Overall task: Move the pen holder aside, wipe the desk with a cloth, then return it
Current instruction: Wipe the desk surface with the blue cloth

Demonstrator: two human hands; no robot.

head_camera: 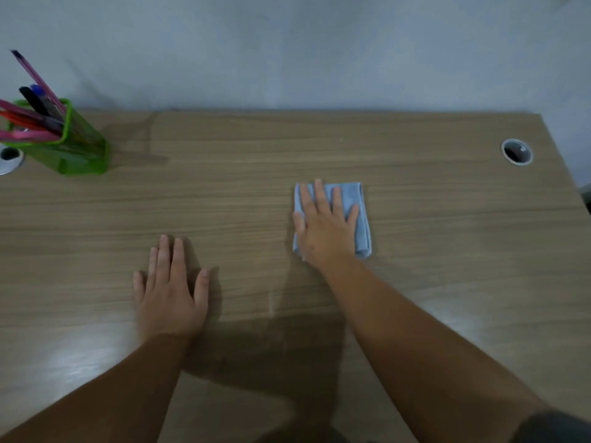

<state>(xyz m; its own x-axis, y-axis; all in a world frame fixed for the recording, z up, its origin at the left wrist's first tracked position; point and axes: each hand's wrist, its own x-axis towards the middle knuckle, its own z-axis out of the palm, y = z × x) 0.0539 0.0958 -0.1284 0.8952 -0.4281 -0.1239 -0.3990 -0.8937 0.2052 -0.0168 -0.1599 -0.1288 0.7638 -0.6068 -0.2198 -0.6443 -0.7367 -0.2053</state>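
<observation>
A green mesh pen holder with several pens and markers stands upright at the far left of the wooden desk, near the wall. A folded light blue cloth lies flat right of the desk's centre. My right hand presses flat on the cloth, fingers spread and pointing toward the wall. My left hand rests palm down on the bare wood, left of centre, holding nothing.
A round cable hole sits near the desk's far right corner, and another cable hole shows at the left edge beside the pen holder. A pale wall runs behind the desk. The desk's right edge slants at the far right.
</observation>
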